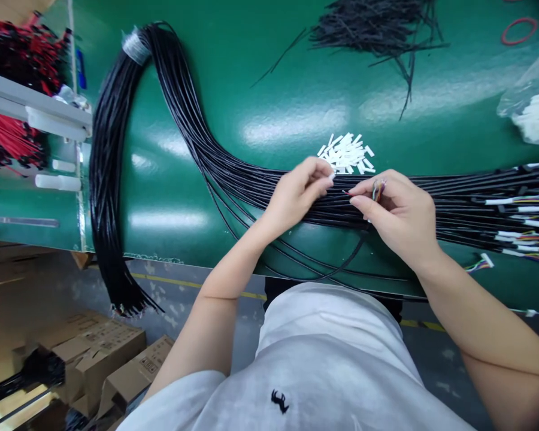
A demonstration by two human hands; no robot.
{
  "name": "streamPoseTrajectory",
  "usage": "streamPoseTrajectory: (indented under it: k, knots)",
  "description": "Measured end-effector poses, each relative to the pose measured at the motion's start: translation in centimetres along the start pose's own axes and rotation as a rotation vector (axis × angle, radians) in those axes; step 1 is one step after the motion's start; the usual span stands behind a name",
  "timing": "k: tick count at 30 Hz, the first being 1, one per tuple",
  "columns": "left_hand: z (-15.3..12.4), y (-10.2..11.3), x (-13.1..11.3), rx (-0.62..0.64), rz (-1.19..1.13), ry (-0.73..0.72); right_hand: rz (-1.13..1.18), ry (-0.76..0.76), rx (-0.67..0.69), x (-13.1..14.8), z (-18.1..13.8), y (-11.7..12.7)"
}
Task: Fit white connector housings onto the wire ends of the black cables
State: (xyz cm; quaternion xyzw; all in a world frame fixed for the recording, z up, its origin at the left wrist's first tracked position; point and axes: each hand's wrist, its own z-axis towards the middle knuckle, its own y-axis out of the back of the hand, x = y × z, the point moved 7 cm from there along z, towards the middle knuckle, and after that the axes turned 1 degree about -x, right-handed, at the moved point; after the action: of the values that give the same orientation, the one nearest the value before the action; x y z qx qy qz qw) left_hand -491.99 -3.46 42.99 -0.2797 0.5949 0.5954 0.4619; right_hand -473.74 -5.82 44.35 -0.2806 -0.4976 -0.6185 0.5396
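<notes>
The coloured wire ends [378, 189] stick up out of the right hand [397, 212], pinched between thumb and forefinger just above the black cable bundle [233, 173] that runs across the green desk [260, 90]. They belong to a single black cable [341, 266] that drops from under that hand and curves back toward the person's lap, so the cable's long axis runs away from the fingers toward the near edge of the desk, while the stripped ends point leftward at the other hand. The left hand [296, 191] sits just beside them, its thumb and forefinger closed together on something small and white at the tips [331, 176], which I take to be a white connector housing, though it is too small to be sure. The two sets of fingertips are near each other but not touching, with the gap between them lying along the line of the wire ends. Directly beyond the hands lies a loose pile of white housings [347, 154], closer to the left hand than the right. Off to the right the bundle's finished ends [527, 221] already carry white plugs and coloured leads, and to the left the bundle loops round and hangs over the desk edge above some cardboard boxes [94, 350] on the floor.
</notes>
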Motion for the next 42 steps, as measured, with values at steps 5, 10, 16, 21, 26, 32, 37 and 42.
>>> streamPoseTrajectory:
  k: [5, 10, 16, 21, 26, 32, 37, 42]
  knots:
    - [-2.8, -3.2, -0.3, 0.125, -0.537, 0.165, -0.165, 0.135, -0.043, 1.3, -0.2, 0.0]
    - [-3.0, -3.6, 0.5, 0.131, -0.674, 0.228, -0.312, 0.188, -0.058, 1.6, -0.3, -0.5]
    - [-3.2, -3.8, 1.0, 0.147, -0.740, 0.292, -0.376, 0.205, -0.073, 1.5, -0.3, -0.8]
    - [-3.1, -3.8, 0.9, 0.149, -0.723, 0.312, -0.400, 0.127, -0.024, 1.2, -0.3, -0.9]
    - [-3.1, -3.8, 0.9, 0.150, -0.692, 0.307, -0.422, 0.035, 0.013, 0.7, -0.4, -0.8]
    - [-3.2, -3.8, 1.0, 0.148, -0.671, 0.329, -0.405, 0.057, 0.009, 0.7, -0.5, -0.8]
    - [-3.1, -3.9, 1.1, 0.183, -0.711, 0.369, -0.439, 0.115, 0.006, 0.9, -0.6, -1.0]
    - [-3.0, -4.0, 1.2, 0.187, -0.714, 0.389, -0.472, 0.151, 0.030, 1.0, -0.7, -1.5]
